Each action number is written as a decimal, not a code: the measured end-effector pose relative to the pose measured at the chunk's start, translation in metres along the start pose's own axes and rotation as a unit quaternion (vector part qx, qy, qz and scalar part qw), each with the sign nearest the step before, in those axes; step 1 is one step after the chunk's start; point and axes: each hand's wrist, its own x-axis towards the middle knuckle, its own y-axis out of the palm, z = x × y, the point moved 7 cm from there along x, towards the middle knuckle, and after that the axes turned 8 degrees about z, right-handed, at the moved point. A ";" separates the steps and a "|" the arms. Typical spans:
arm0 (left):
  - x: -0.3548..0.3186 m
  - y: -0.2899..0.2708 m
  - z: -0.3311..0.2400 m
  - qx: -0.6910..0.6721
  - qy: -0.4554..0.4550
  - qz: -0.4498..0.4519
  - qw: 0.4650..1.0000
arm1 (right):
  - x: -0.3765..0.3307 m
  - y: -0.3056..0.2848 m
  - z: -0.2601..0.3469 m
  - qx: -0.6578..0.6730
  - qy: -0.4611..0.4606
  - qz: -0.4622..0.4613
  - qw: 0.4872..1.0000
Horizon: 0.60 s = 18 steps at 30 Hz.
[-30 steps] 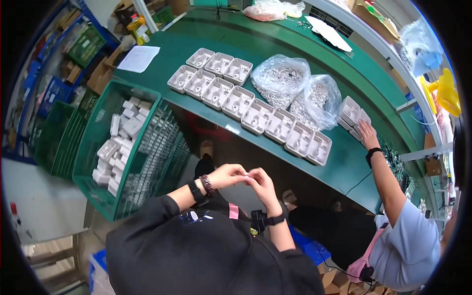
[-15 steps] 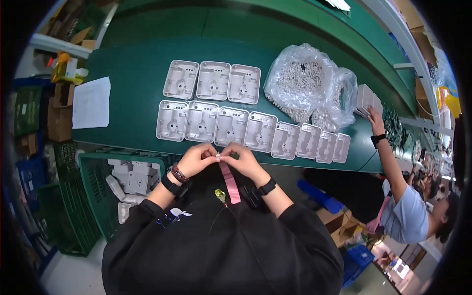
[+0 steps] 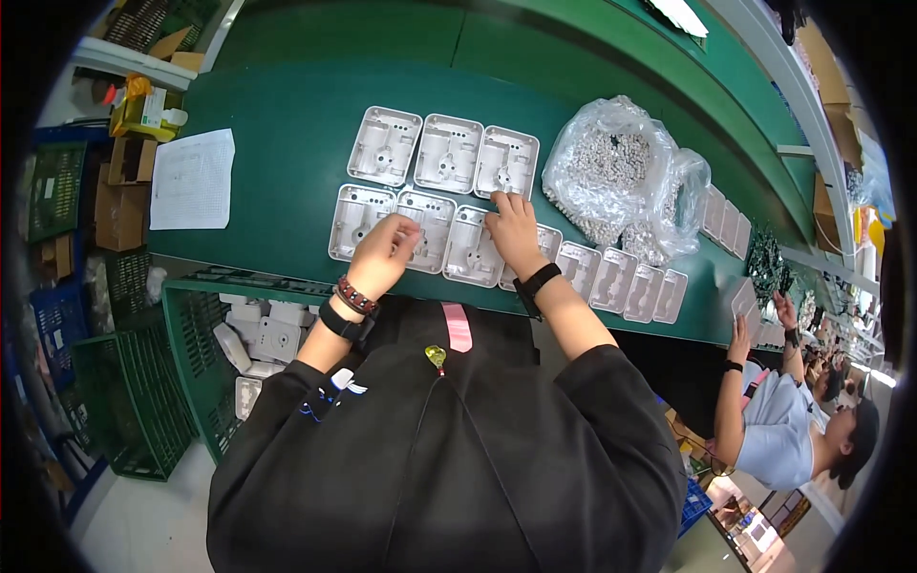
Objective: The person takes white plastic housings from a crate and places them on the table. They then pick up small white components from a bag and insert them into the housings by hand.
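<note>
Two rows of light grey plastic housings (image 3: 449, 153) lie on the green table (image 3: 287, 105) in front of me. My left hand (image 3: 384, 253) is curled into a loose fist over the second housing (image 3: 427, 229) of the near row; whether it holds a small part is hidden. My right hand (image 3: 513, 232) lies palm down, its fingertips touching the gap between the near row's third housing (image 3: 470, 253) and the far row's right housing (image 3: 507, 162). Both wrists wear dark bands.
Two clear bags of small pale parts (image 3: 611, 172) sit right of the housings. A sheet of paper (image 3: 191, 179) lies at the table's left. A green crate (image 3: 186, 334) holding more housings stands below the table edge. A co-worker (image 3: 774, 430) handles a housing at the right.
My hands have left my chest, where they were together at a pink strip, and reached forward onto the near row of housings. The view has shifted slightly.
</note>
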 end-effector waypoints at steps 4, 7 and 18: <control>-0.004 -0.012 0.021 -0.015 -0.031 -0.029 0.999 | 0.003 -0.001 0.001 0.004 -0.047 -0.011 0.999; -0.006 -0.011 0.025 -0.010 -0.040 -0.034 0.999 | 0.007 0.003 0.003 -0.007 -0.075 0.033 0.997; 0.001 0.025 -0.005 0.078 0.031 0.022 0.996 | -0.008 -0.004 0.003 -0.013 -0.028 0.063 0.998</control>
